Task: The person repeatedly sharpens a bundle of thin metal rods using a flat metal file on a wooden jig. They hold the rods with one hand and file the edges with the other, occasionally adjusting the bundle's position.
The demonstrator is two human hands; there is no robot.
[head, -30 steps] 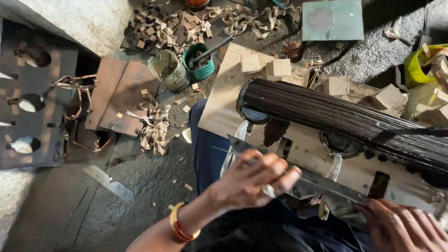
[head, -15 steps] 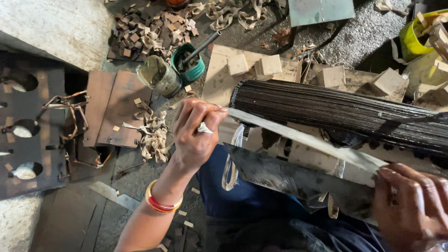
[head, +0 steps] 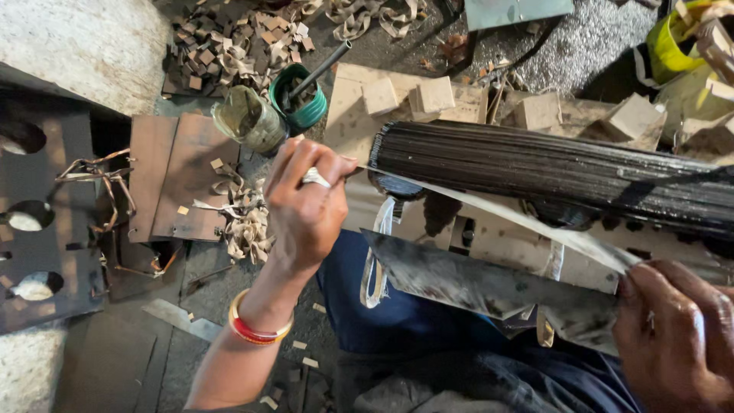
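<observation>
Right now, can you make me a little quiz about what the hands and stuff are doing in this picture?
1. True or false: the left hand pinches one end of the pale strip.
2. Which stands nearest the left hand: A the green cup, B the yellow container, C the wooden blocks?
3. What does the right hand hold besides the strip?

Key
1. True.
2. A.
3. A dark, smudged sheet, just below the black rod bundle.
</observation>
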